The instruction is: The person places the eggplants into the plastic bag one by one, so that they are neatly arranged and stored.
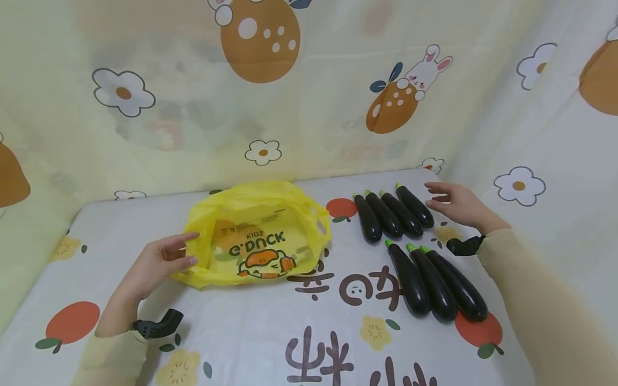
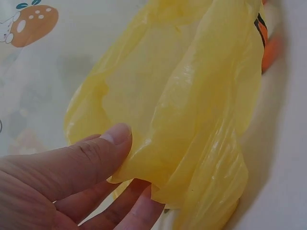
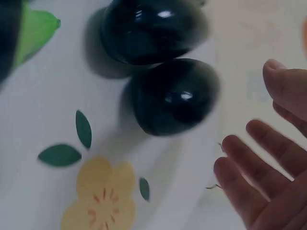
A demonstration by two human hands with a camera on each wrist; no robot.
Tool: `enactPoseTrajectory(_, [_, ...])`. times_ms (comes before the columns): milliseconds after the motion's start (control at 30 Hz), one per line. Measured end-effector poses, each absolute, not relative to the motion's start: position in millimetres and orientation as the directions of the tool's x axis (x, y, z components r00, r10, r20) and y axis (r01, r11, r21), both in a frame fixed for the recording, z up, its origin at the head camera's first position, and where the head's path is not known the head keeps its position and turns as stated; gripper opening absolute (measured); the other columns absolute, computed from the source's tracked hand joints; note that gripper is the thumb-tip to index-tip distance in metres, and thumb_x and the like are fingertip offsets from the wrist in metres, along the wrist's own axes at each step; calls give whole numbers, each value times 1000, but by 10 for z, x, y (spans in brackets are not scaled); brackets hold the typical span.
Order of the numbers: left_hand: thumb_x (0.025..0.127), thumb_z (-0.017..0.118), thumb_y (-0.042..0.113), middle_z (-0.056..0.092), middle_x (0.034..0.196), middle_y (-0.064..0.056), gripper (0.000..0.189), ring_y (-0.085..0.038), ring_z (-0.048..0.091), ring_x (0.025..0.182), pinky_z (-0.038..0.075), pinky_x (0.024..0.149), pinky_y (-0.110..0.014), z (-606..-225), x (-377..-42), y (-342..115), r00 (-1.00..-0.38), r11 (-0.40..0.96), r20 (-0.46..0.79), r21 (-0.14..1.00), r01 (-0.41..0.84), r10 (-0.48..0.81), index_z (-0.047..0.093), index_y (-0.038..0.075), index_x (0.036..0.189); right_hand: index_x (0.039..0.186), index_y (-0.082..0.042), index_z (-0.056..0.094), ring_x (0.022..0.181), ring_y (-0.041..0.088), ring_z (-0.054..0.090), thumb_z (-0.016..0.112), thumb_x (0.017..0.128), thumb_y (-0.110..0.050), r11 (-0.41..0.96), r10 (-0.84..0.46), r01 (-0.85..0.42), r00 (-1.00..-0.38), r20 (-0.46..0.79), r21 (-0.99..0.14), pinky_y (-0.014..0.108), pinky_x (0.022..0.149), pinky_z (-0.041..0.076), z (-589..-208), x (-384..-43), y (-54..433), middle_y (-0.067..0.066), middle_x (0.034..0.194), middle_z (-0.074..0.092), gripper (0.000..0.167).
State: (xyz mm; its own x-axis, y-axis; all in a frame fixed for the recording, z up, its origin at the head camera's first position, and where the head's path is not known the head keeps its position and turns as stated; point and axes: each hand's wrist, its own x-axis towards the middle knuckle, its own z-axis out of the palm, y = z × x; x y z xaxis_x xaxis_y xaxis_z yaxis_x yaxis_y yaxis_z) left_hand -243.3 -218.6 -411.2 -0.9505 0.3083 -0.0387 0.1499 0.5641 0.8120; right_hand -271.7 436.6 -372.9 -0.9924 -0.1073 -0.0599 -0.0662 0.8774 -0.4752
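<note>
A yellow plastic bag (image 1: pixel 260 257) with a cartoon duck print lies on its side, its mouth spread toward the left. My left hand (image 1: pixel 156 262) pinches the bag's left edge; in the left wrist view the thumb (image 2: pixel 117 136) lies on the near side of the film and the fingers pass behind it. Over on the right, my right hand (image 1: pixel 456 203) hovers with spread fingers beside the rightmost eggplant (image 1: pixel 415 206) of the back row, holding nothing. That row has several dark, glossy eggplants with green tips. Three more eggplants (image 1: pixel 434 284) lie nearer to me.
A white printed cloth (image 1: pixel 232 332) with fruit, flowers and lettering covers the table. Behind it hangs a cream curtain (image 1: pixel 193 155) with rabbits and flowers, and similar fabric closes off both sides. Each wrist carries a black strap-on camera (image 1: pixel 159 324).
</note>
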Motion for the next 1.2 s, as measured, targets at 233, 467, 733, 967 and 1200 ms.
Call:
enactPoseTrajectory(233, [95,74,24,45,156,-25,62,-49,53,135,50,104,-53,-4125,-2459,-2174,-949,564,-48,813,145,313,51,6,150,158,3,28,135,61,43,56,106,-31,908,-125,-41,-977,-175,-417,64,96,52,-3927,-2969,4324,40,153,36,68])
enactPoseTrajectory(467, [95,75,26,46,156,-24,63,-48,53,135,51,104,-53,-4121,-2479,-2160,-948,563,-46,813,148,316,51,8,150,156,4,32,131,61,47,56,106,-28,909,-146,-74,-978,-148,-411,66,101,47,-3961,-3008,4295,41,150,40,65])
enactPoseTrajectory(733, [95,74,25,47,156,-23,62,-48,53,135,50,105,-54,-4158,-2469,-2162,-948,557,-51,818,141,315,51,6,150,154,7,35,128,57,52,55,105,-25,910,-138,-65,-979,-152,-409,64,102,47,-3994,-3022,4276,41,147,44,61])
enactPoseTrajectory(967, [95,74,24,46,156,-23,62,-48,54,134,50,105,-55,-4197,-2428,-2173,-952,563,-56,816,131,302,51,7,150,156,6,31,131,59,48,52,107,-29,912,-109,-56,-988,-109,-407,65,101,48,-3812,-2918,4267,41,149,40,63])
enactPoseTrajectory(1200, [96,74,24,48,155,-22,61,-46,56,132,57,98,-42,-4124,-2511,-2135,-949,570,-41,808,152,312,51,11,151,158,0,32,135,58,45,52,107,-37,864,-72,-44,-997,-36,-502,50,103,53,-3502,-2658,4112,33,159,34,66])
